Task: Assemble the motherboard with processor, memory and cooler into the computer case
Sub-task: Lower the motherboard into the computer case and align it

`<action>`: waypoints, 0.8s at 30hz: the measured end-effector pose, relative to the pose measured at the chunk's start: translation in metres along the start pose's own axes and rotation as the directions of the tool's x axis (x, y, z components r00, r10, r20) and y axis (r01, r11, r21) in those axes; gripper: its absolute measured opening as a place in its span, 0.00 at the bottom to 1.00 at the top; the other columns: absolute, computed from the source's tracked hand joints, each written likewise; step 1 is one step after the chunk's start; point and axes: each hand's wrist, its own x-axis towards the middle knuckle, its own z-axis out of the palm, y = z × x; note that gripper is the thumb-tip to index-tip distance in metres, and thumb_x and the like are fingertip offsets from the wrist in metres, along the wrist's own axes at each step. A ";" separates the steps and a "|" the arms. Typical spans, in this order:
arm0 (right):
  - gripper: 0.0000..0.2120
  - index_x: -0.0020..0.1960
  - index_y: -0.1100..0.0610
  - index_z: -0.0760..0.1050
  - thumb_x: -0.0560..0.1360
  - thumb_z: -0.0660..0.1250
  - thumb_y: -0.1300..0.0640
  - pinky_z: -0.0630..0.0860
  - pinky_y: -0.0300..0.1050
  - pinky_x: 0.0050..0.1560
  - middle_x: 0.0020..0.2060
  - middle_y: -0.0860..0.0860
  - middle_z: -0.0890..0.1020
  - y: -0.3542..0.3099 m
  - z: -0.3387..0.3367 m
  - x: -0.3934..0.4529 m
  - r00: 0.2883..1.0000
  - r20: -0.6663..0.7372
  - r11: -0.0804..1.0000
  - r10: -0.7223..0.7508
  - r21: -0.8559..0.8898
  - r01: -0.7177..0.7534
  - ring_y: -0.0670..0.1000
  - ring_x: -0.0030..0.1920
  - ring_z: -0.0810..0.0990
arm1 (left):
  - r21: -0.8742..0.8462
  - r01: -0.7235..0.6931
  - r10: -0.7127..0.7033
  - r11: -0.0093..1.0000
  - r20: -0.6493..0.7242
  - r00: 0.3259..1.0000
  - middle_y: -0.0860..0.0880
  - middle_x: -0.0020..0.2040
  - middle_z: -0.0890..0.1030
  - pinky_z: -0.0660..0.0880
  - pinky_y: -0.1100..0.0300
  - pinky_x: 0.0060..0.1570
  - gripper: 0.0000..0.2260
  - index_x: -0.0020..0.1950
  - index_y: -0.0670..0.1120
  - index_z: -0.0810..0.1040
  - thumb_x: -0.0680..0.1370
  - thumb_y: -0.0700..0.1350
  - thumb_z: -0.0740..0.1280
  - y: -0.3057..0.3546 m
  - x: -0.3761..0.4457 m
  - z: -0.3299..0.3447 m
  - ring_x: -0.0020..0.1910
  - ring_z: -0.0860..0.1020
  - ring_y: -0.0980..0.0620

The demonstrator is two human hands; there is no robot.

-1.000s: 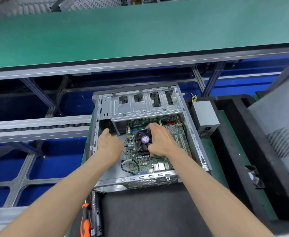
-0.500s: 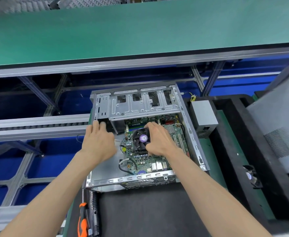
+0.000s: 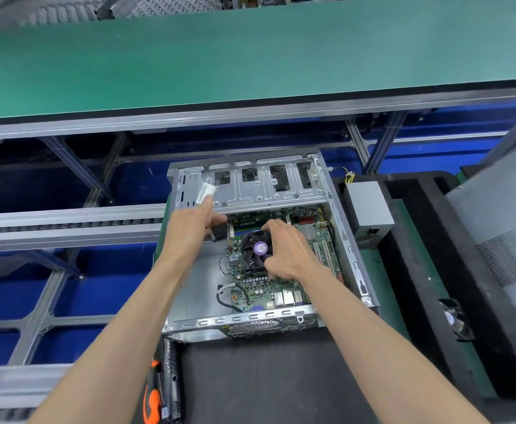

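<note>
The open grey computer case (image 3: 250, 191) lies flat in front of me on a black mat. Inside it sits the green motherboard (image 3: 269, 290), with the black fan cooler (image 3: 255, 249) and its purple label on top. My right hand (image 3: 292, 252) grips the cooler's right side, fingers curled over its far edge. My left hand (image 3: 189, 229) is raised over the case's left inner side. Its fingertips pinch a small whitish piece (image 3: 205, 192), blurred, in front of the drive cage. Memory sticks are partly hidden under the cage.
A grey power supply (image 3: 368, 209) with yellow wires lies to the right of the case. An orange-handled screwdriver (image 3: 151, 402) lies at the near left. A grey side panel (image 3: 501, 240) and a loose fan (image 3: 455, 319) are at the right. A green conveyor belt (image 3: 250, 56) runs behind.
My left hand rose from the case floor toward the drive cage's left corner and now holds a small whitish piece. My right hand stayed on the cooler.
</note>
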 end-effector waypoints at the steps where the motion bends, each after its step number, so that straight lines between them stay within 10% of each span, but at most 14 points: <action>1: 0.33 0.67 0.59 0.69 0.63 0.75 0.64 0.77 0.47 0.50 0.58 0.54 0.77 0.000 0.000 0.000 1.000 0.002 1.000 0.001 0.000 -0.001 0.55 0.53 0.76 | 0.305 -0.046 0.063 0.951 -0.045 0.997 0.49 0.39 0.83 0.75 0.55 0.44 0.26 0.36 0.48 0.83 0.81 0.62 0.58 -0.001 0.001 -0.008 0.43 0.80 0.50; 3: 0.34 0.67 0.59 0.69 0.63 0.75 0.64 0.77 0.46 0.50 0.57 0.54 0.77 0.001 0.000 0.000 1.000 0.002 1.000 0.002 -0.001 -0.002 0.55 0.53 0.76 | 0.805 -0.161 0.307 0.571 -0.028 0.951 0.44 0.46 0.80 0.72 0.50 0.47 0.23 0.33 0.45 0.82 0.80 0.58 0.61 -0.007 -0.002 -0.023 0.46 0.76 0.43; 6: 0.35 0.68 0.59 0.69 0.63 0.75 0.64 0.75 0.46 0.49 0.57 0.55 0.77 0.001 0.000 0.000 1.000 0.009 1.000 -0.002 -0.003 0.002 0.55 0.53 0.76 | 0.936 -0.349 0.542 -0.029 0.308 0.782 0.46 0.56 0.78 0.64 0.46 0.57 0.09 0.38 0.42 0.85 0.74 0.47 0.71 -0.018 -0.022 -0.031 0.58 0.70 0.40; 10: 0.35 0.68 0.59 0.69 0.63 0.75 0.64 0.75 0.46 0.49 0.57 0.54 0.77 0.000 -0.001 0.000 1.000 0.017 1.000 -0.011 -0.022 0.011 0.55 0.52 0.75 | 0.827 -0.502 -0.102 -0.252 0.493 0.864 0.46 0.58 0.77 0.71 0.52 0.53 0.11 0.55 0.43 0.81 0.78 0.41 0.61 -0.032 -0.032 -0.017 0.58 0.74 0.44; 15: 0.34 0.68 0.59 0.69 0.63 0.74 0.64 0.73 0.45 0.48 0.56 0.54 0.77 0.000 -0.001 -0.001 1.000 0.022 1.000 -0.015 -0.027 0.016 0.54 0.52 0.74 | 0.888 -0.433 -0.239 -0.155 0.391 0.889 0.40 0.59 0.75 0.73 0.51 0.45 0.14 0.61 0.38 0.75 0.78 0.30 0.58 -0.032 -0.009 0.001 0.59 0.78 0.38; 18: 0.33 0.67 0.59 0.69 0.63 0.74 0.64 0.73 0.45 0.47 0.56 0.54 0.77 0.001 -0.001 -0.001 0.999 0.026 1.000 -0.020 -0.022 0.020 0.54 0.51 0.75 | 0.935 -0.348 -0.200 0.067 0.355 0.913 0.39 0.58 0.73 0.77 0.49 0.51 0.10 0.57 0.41 0.73 0.77 0.32 0.60 -0.030 0.002 -0.001 0.54 0.77 0.39; 21: 0.34 0.67 0.59 0.69 0.62 0.75 0.64 0.76 0.46 0.48 0.56 0.54 0.77 0.002 -0.002 -0.001 0.999 0.027 1.000 -0.022 -0.021 0.022 0.54 0.52 0.76 | 0.882 -0.313 -0.242 0.353 0.409 0.880 0.42 0.75 0.62 0.71 0.49 0.68 0.35 0.81 0.47 0.53 0.77 0.37 0.65 -0.041 0.009 -0.009 0.70 0.69 0.41; 24: 0.34 0.67 0.58 0.69 0.62 0.74 0.63 0.76 0.46 0.48 0.55 0.53 0.77 0.001 -0.001 -0.001 0.999 0.030 0.999 -0.024 -0.022 0.024 0.54 0.51 0.76 | 0.704 -0.269 -0.240 0.658 0.534 0.811 0.51 0.82 0.49 0.59 0.49 0.74 0.47 0.82 0.54 0.41 0.74 0.42 0.70 -0.033 0.008 -0.013 0.79 0.55 0.45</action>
